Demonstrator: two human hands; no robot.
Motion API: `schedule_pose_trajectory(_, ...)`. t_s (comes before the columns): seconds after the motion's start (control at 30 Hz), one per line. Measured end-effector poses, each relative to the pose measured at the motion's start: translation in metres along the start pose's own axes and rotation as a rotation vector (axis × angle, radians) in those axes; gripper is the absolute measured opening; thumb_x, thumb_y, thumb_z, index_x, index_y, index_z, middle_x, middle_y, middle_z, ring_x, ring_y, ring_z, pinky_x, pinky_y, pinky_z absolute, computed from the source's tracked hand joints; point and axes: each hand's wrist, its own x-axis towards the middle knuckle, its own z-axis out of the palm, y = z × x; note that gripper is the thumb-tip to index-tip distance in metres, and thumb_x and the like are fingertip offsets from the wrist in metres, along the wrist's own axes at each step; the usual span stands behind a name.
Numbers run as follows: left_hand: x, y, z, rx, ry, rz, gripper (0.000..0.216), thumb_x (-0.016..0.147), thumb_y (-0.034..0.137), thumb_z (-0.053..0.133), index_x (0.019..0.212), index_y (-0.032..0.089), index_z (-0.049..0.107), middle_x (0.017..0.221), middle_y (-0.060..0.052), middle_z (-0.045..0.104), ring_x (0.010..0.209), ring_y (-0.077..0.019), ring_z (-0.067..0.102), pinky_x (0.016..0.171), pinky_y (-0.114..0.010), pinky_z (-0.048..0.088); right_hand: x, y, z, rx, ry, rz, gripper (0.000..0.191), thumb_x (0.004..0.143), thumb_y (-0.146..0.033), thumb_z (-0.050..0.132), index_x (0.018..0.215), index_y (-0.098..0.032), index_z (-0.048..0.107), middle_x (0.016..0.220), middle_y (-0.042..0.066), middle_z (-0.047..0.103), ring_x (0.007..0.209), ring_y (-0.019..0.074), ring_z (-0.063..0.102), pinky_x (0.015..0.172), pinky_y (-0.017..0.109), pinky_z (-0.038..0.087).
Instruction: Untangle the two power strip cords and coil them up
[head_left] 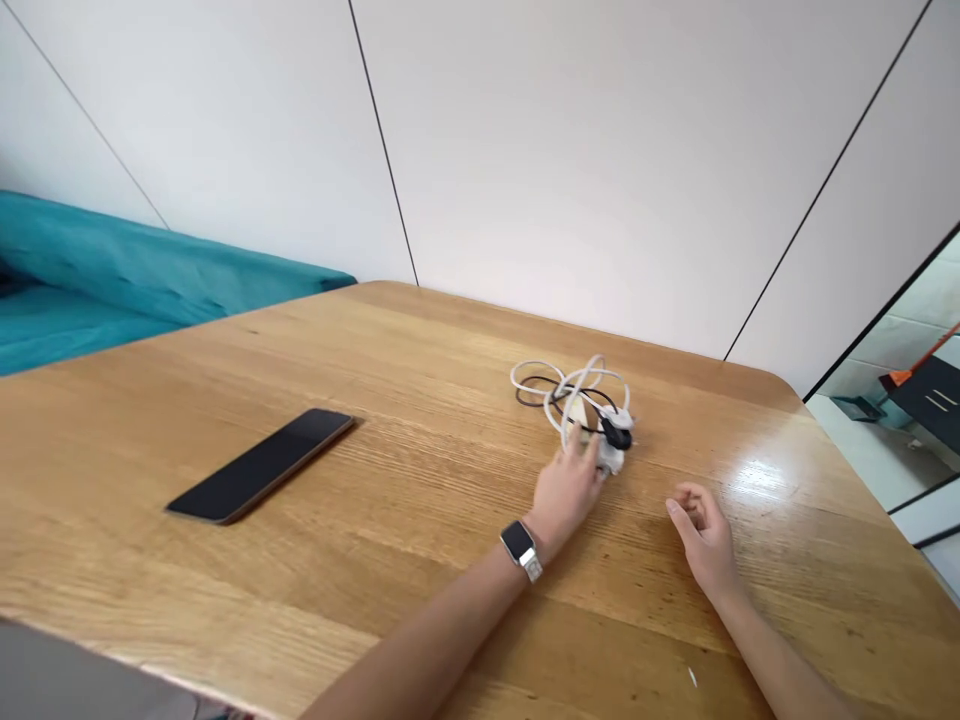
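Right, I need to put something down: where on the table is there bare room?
The widest patch of bare tabletop lies between the flat black device and the cables and plugs, running back toward the wall. Another lies between the right hand and the table's right edge. It's crowded at the cables, where the left hand is.

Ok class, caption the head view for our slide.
Left hand at looped white and black cables on a wooden table; right hand apart, dark-screened device farther left.

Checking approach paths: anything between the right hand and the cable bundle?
Nothing visible; only tabletop lies between right hand and cable bundle. The left hand is at the bundle's near side, left of that path.
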Motion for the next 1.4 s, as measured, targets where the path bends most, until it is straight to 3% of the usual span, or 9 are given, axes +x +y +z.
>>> schedule_pose_trajectory(0.17, -0.053, 0.059, 0.01, -0.13, -0.077, 0.283, 0.068, 0.081, 0.036, 0.062, 0.144, 0.029, 0.035, 0.152, -0.017, 0.031, 0.102, -0.0342, 0.064, 0.073, -0.043, 0.057, 0.007, 0.01, 0.002, 0.178, 0.144, 0.006, 0.069, 0.072, -0.048, 0.071, 0.129, -0.02, 0.044, 0.125, 0.014, 0.057, 0.109, 0.0253, 0.057, 0.091, 0.04, 0.047)
schedule_pose_trajectory(0.33, -0.06, 0.037, -0.004, -0.267, 0.068, 0.515, 0.034, 0.09, 0.037, 0.047, 0.121, 0.028, 0.059, 0.124, -0.01, 0.062, 0.085, -0.0206, 0.069, 0.068, -0.029, 0.056, 0.019, 0.023, -0.008, 0.235, 0.218, 0.06, 0.067, 0.074, -0.05, 0.068, 0.128, -0.017, 0.046, 0.123, 0.014, 0.061, 0.112, 0.0256, 0.058, 0.096, 0.041, 0.045)
schedule_pose_trajectory(0.5, -0.023, -0.009, -0.007, -0.436, 0.412, 0.311, 0.03, 0.093, 0.036, 0.043, 0.109, 0.021, 0.063, 0.106, -0.01, 0.066, 0.094, -0.018, 0.065, 0.081, -0.028, 0.053, 0.032, 0.027, -0.011, 0.182, 0.266, 0.145, 0.076, 0.072, -0.057, 0.068, 0.132, -0.015, 0.048, 0.118, 0.015, 0.063, 0.102, 0.0255, 0.063, 0.076, 0.032, 0.052)
schedule_pose_trajectory(0.7, -0.003, -0.018, 0.01, -0.417, 0.107, 0.356, 0.054, 0.092, 0.04, 0.045, 0.142, 0.02, 0.04, 0.144, -0.014, 0.045, 0.134, -0.0251, 0.041, 0.109, -0.044, 0.036, 0.035, 0.019, -0.014, 0.205, 0.212, 0.076, 0.054, 0.069, -0.052, 0.072, 0.107, -0.015, 0.061, 0.087, 0.006, 0.068, 0.075, 0.0184, 0.064, 0.069, 0.03, 0.052)
schedule_pose_trajectory(0.93, -0.022, -0.001, 0.007, -0.534, -0.102, 0.428, 0.038, 0.095, 0.038, 0.04, 0.127, 0.025, 0.054, 0.121, -0.009, 0.065, 0.108, -0.0222, 0.061, 0.092, -0.037, 0.045, 0.032, 0.011, -0.028, 0.155, 0.344, -0.018, 0.046, 0.074, -0.05, 0.068, 0.103, -0.015, 0.064, 0.08, 0.006, 0.068, 0.07, 0.018, 0.064, 0.063, 0.029, 0.052)
schedule_pose_trajectory(1.1, -0.013, 0.003, 0.005, -0.737, 0.014, 0.112, 0.037, 0.095, 0.039, 0.035, 0.123, 0.019, 0.052, 0.089, -0.004, 0.07, 0.075, -0.0163, 0.065, 0.073, -0.028, 0.049, 0.043, -0.016, -0.05, -0.026, 0.198, -0.195, 0.032, 0.077, -0.043, 0.068, 0.096, -0.018, 0.068, 0.088, 0.007, 0.068, 0.07, 0.0173, 0.063, 0.063, 0.029, 0.051)
schedule_pose_trajectory(1.17, 0.0, 0.004, 0.002, -0.678, 0.052, 0.032, 0.036, 0.092, 0.042, 0.043, 0.114, 0.018, 0.057, 0.093, -0.006, 0.068, 0.073, -0.0166, 0.063, 0.071, -0.029, 0.049, 0.052, -0.032, -0.057, -0.141, 0.083, -0.305, 0.026, 0.078, -0.04, 0.068, 0.094, -0.019, 0.069, 0.091, 0.007, 0.069, 0.076, 0.0187, 0.064, 0.069, 0.031, 0.052)
schedule_pose_trajectory(1.27, 0.017, 0.008, -0.004, -0.598, 0.071, 0.126, 0.039, 0.084, 0.044, 0.057, 0.113, 0.019, 0.058, 0.113, -0.009, 0.062, 0.088, -0.0192, 0.061, 0.08, -0.032, 0.049, 0.065, -0.056, -0.061, -0.284, -0.035, -0.445, 0.021, 0.079, -0.037, 0.067, 0.092, -0.022, 0.07, 0.092, 0.007, 0.069, 0.081, 0.0203, 0.064, 0.075, 0.033, 0.051)
schedule_pose_trajectory(1.4, 0.031, 0.019, -0.009, -0.482, 0.164, 0.228, 0.025, 0.079, 0.038, 0.065, 0.094, 0.018, 0.063, 0.096, -0.008, 0.061, 0.091, -0.0225, 0.057, 0.082, -0.035, 0.047, 0.071, -0.079, -0.057, -0.384, -0.113, -0.522, 0.017, 0.082, -0.034, 0.063, 0.094, -0.024, 0.07, 0.091, 0.005, 0.069, 0.077, 0.0182, 0.063, 0.071, 0.031, 0.05)
